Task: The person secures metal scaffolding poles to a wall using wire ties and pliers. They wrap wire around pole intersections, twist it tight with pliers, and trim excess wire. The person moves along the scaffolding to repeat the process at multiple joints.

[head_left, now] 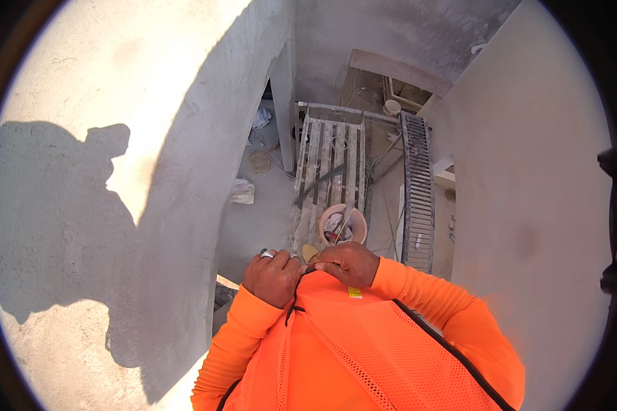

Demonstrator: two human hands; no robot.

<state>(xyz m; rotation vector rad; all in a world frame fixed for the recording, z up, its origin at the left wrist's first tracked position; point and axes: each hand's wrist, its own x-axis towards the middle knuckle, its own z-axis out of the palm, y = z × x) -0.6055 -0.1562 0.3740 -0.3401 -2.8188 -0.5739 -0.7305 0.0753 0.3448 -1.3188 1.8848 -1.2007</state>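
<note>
Close together, the left hand (273, 279) and right hand (351, 264) meet at the dark-edged front of an orange mesh vest (397, 339).
On the left, a shadow darkens the wall (182, 205); the ringed left hand curls, its fingertips' hold hidden; a pink bucket (359, 223) shows over slatted planks (313, 161); the right hand pinches the vest's edge; farther right, a ladder-like frame (418, 192).

The left wall (175, 151) is partly bleached by sunlight and crossed by a dark shadow (68, 198). The floor (264, 216) is evenly shaded. Corners are blackened.
</note>
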